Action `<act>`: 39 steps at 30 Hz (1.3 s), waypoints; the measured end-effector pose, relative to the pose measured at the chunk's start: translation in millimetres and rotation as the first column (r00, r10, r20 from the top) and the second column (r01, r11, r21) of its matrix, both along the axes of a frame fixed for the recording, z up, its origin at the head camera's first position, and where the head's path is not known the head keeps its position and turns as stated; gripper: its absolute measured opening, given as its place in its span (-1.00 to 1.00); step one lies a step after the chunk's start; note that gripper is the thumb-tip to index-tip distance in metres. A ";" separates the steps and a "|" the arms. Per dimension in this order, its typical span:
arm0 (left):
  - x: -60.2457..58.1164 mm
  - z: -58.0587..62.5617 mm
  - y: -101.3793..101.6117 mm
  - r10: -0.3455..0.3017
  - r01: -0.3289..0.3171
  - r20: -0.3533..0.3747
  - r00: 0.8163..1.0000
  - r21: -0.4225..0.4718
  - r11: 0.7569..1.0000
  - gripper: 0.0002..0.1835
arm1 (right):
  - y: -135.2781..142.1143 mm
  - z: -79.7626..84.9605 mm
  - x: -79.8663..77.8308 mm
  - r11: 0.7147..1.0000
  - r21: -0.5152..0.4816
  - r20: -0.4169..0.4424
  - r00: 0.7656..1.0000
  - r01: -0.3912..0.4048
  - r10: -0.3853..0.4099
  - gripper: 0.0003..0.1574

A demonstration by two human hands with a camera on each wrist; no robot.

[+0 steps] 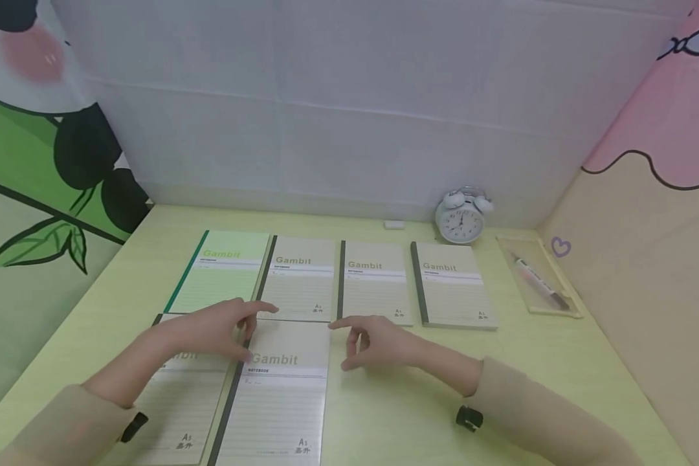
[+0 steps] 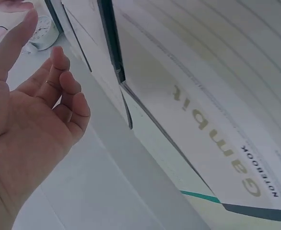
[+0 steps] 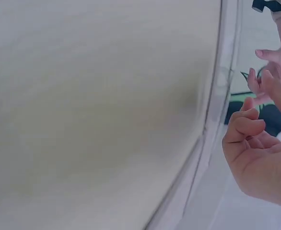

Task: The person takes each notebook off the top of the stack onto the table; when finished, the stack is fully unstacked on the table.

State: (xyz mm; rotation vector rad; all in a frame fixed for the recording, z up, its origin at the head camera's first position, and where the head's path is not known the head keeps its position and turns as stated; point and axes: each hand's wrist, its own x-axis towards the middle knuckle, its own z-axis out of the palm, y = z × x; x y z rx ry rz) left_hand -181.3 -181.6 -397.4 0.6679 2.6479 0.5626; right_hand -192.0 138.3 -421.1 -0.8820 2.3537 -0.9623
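A cream Gambit notebook (image 1: pixel 282 401) with a dark spine lies flat in the front row, its top edge meeting the notebook behind it (image 1: pixel 297 278). My left hand (image 1: pixel 215 327) hovers at its upper left, index finger extended over the rear notebook's lower edge and thumb beside the dark spine. My right hand (image 1: pixel 378 340) has its index fingertip at the front notebook's top right corner, the other fingers loosely bent. Another cream notebook (image 1: pixel 180 401) lies to the left, partly hidden under my left forearm. In the left wrist view, the left palm faces the camera with relaxed fingers.
A green notebook (image 1: pixel 224 278) heads the back row at left. Two more cream notebooks (image 1: pixel 375 298), (image 1: pixel 454 298) lie right of the middle. Behind them are a white eraser (image 1: pixel 394 225) and an alarm clock (image 1: pixel 461 219). A tray (image 1: pixel 530 307) with a marker (image 1: pixel 538 281) lies at right.
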 end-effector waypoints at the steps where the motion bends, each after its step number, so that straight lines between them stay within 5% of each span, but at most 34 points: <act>1: -0.6 2.3 1.7 -0.006 0.006 -0.006 1.000 0.007 1.000 -0.15 | 3.8 4.1 -1.1 1.000 -0.010 -0.008 1.000 -0.003 0.003 -0.16; 21: -22.0 52.3 67.7 -0.021 0.045 -0.140 0.990 0.167 0.985 -0.20 | 97.2 57.9 -23.3 0.995 -0.074 -0.203 0.976 0.061 -0.075 -0.23; 31: -46.5 46.9 115.6 -0.034 0.105 -0.209 0.977 0.340 0.935 -0.19 | 148.9 62.0 -35.2 0.982 -0.093 -0.330 0.926 0.163 -0.185 -0.21; 39: -66.1 32.4 154.3 -0.047 0.098 -0.119 0.992 0.465 0.880 -0.12 | 187.5 49.0 -47.3 0.953 -0.047 -0.394 0.872 0.298 -0.292 -0.20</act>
